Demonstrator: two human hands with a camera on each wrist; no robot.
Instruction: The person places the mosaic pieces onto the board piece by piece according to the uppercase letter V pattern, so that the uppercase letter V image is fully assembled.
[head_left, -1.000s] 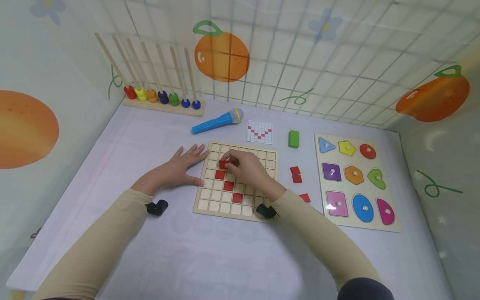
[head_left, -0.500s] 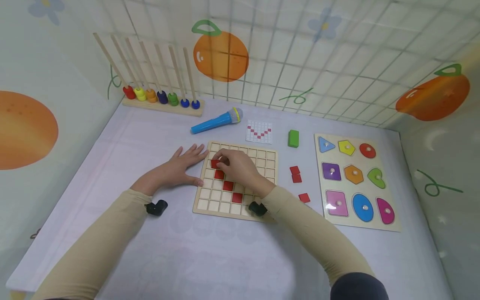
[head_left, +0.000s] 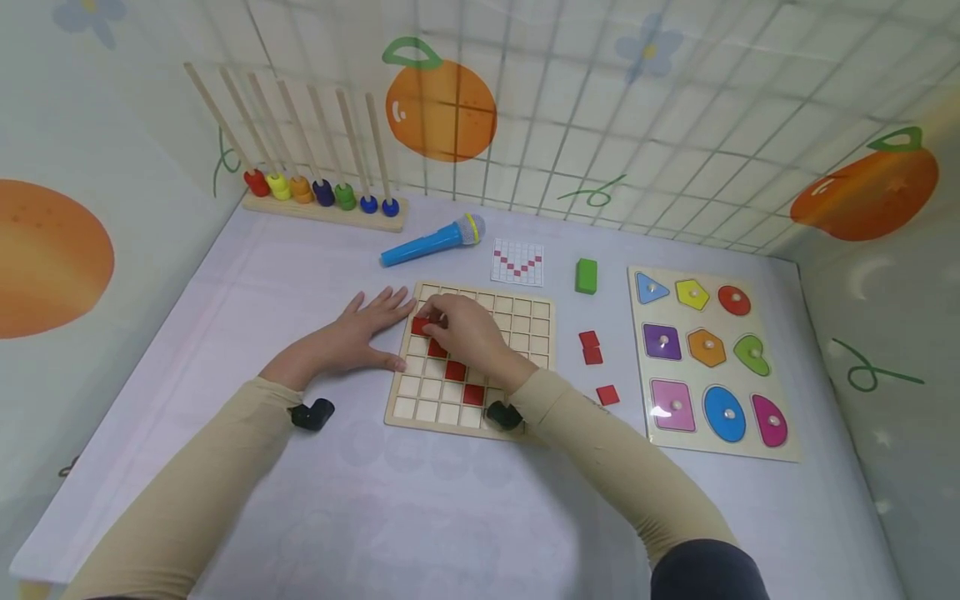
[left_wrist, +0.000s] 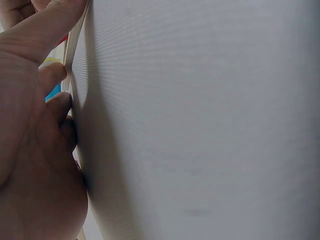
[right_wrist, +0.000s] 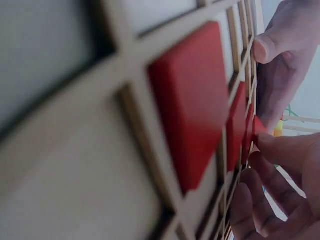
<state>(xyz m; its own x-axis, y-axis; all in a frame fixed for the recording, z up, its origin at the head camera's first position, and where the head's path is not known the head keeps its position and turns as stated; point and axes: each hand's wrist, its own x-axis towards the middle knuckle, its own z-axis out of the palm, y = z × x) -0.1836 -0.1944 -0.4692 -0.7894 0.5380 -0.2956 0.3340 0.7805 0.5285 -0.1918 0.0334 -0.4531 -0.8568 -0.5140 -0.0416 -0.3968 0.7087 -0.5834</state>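
My right hand (head_left: 467, 333) pinches a red square tile (head_left: 421, 326) over the left column of a wooden grid board (head_left: 465, 432). Three other red tiles sit in the board's cells in a diagonal running down to the right, the lowest red tile (head_left: 473, 395) nearest me. In the right wrist view the pinched tile (right_wrist: 259, 126) shows at the thumb tip, beyond the seated tiles. My left hand (head_left: 348, 337) lies flat with spread fingers, its fingertips and thumb at the board's left edge. The left wrist view shows this hand (left_wrist: 40, 130) against the white tabletop.
Three loose red tiles, one a red tile (head_left: 608, 395), lie right of the board. Behind it are a pattern card (head_left: 517, 263), a blue microphone (head_left: 431, 242) and a green block (head_left: 587, 276). A shape puzzle (head_left: 716, 367) lies right; a bead rack (head_left: 326, 212) stands back left.
My right hand has moved left across the board with the red tile, from near the second or third column to the left column. The left hand stays in place.
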